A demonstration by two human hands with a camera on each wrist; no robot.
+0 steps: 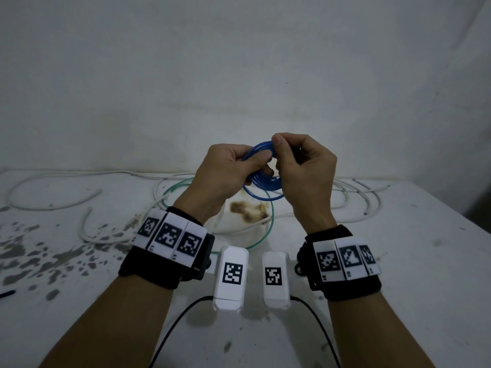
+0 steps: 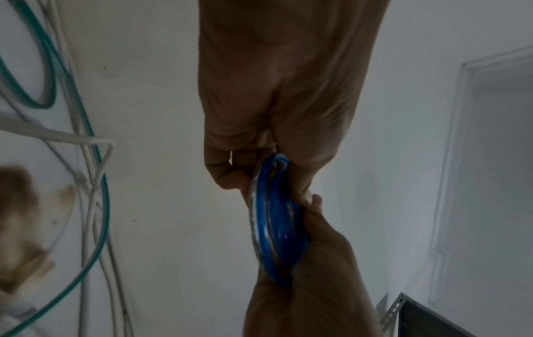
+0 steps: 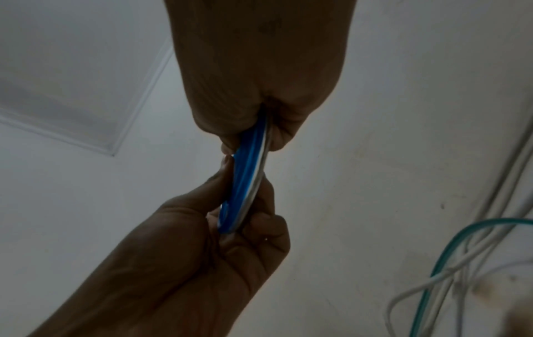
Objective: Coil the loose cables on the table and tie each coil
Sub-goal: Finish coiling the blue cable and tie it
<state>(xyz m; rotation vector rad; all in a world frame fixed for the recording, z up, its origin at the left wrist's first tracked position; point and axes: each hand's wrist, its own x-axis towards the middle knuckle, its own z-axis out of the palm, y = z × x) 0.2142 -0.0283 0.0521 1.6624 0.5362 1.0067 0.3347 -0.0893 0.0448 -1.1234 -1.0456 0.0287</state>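
- A person holds a coiled blue cable [image 1: 261, 179] in both hands, raised above a white table [image 1: 398, 261] and clear of its surface.
- The left hand [image 1: 225, 173] grips the left side of the coil, thumb pressed across the top of the loops and fingers curled beneath them; the left wrist view shows the blue cable [image 2: 274, 219] edge-on, clamped between thumb and fingers.
- The right hand [image 1: 303, 168] pinches the upper right of the same coil, thumb tip meeting the left thumb at the top of the loops, its other fingers curled in; in the right wrist view the blue cable [image 3: 245, 177] runs as a tight band of strands between the two hands.
- One loop of the coil hangs lower than the rest, just beneath the hands.
- On the table behind and below the hands lie loose cables: a green cable [image 1: 268, 227] in a wide loop, and white cables [image 1: 53, 205] sprawling to the left and right.
- A brown stain [image 1: 247, 209] marks the tabletop inside the green loop, and dark grey blotches [image 1: 34, 251] spatter its left side.
- Both wrists carry black bands with square-coded white markers [image 1: 172, 237], and two white camera units hang below them with black leads [image 1: 172, 330] trailing toward the viewer.
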